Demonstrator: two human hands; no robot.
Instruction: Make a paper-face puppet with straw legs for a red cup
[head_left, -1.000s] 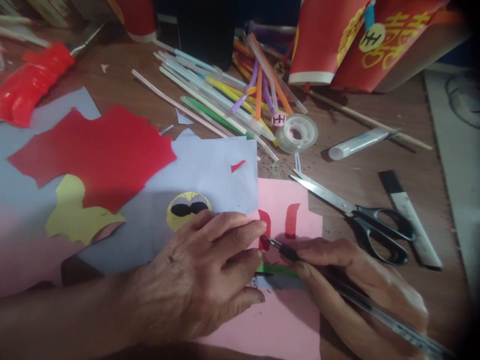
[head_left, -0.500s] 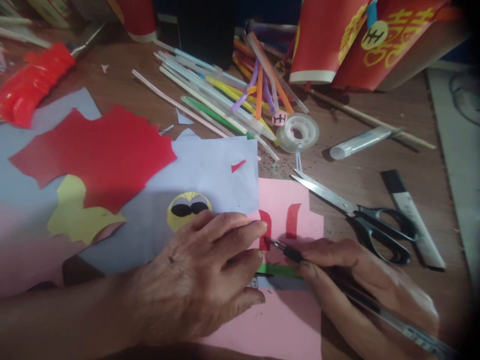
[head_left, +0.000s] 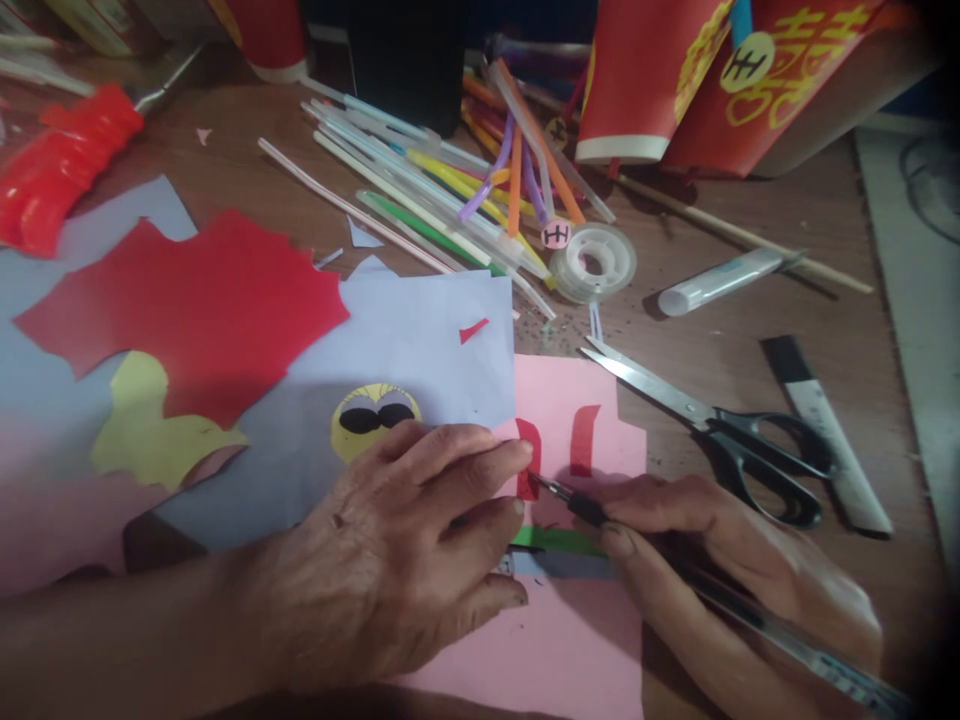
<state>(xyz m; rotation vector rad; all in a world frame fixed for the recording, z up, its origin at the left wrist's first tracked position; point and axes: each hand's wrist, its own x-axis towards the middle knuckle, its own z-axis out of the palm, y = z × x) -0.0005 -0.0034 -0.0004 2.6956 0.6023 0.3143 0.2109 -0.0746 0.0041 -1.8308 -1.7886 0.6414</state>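
My right hand grips a black pen. Its tip touches a curved red paper piece on the pink paper. My left hand lies flat with fingers stretched out over the papers, its fingertips beside that red piece. A second red strip is a little to the right on the pink sheet. Partly covered by my left hand is a yellow paper face with dark eyes, on pale blue paper. A green strip runs between my hands, its left end hidden.
Black-handled scissors lie right of the pink paper, beside a cutter-like tool. A tape roll, several drinking straws and a clear tube lie behind. Red paper cups stand at the back. Red paper scrap lies left.
The whole view has shifted very slightly. Both hands and the pen stay almost in the same place; nothing has been taken up or let go.
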